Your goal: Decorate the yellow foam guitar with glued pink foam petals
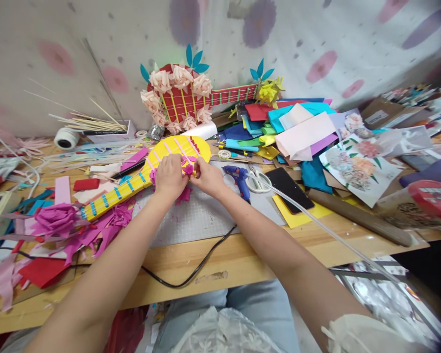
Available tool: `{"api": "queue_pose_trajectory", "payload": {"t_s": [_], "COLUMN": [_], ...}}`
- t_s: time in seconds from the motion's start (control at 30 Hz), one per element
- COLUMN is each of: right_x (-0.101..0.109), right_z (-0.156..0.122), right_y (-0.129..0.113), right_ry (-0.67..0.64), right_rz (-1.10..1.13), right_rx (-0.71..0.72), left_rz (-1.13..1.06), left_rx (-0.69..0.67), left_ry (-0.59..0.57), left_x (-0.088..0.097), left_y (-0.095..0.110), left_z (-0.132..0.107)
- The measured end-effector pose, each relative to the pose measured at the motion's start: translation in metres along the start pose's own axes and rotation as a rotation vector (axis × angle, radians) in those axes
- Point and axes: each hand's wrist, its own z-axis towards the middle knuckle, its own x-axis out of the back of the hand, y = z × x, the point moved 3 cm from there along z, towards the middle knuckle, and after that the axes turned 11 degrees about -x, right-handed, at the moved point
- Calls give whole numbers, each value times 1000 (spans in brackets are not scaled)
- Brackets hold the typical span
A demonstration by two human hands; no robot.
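Note:
A yellow craft guitar (202, 147) with pink strings and blue frets on its neck lies tilted across the work surface. My left hand (171, 175) is closed over the lower edge of its body, fingers curled and partly hidden. My right hand (208, 177) pinches at the same edge, beside a small magenta crepe-paper flower (188, 169); its fingertips appear to be on that flower. A loose magenta piece (184, 194) shows below the hands. Under them is a grey cutting mat (202, 220).
Right of my hands lie a blue glue gun (238, 179), white-handled scissors (257, 182) and a black phone (289, 189). Magenta crepe roses (55, 219) and scraps cover the left. Behind stands a red guitar (176, 100) with peach flowers. A black cable (183, 284) crosses the table's front.

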Motion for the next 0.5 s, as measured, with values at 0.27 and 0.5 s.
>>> {"api": "queue_pose_trajectory", "payload": {"t_s": [0.27,0.5], "right_x": [-1,-1], "right_z": [1,-2], "right_y": [0,2], "right_ry": [20,15], "right_rz": [-27,-51], "right_rx": [-25,-19], "left_rz": [-4,2], "left_rx": [41,32], "left_ry": [-22,-23], "left_x": [-2,-6], "left_y": [3,3], "left_z": [-1,-2]}}
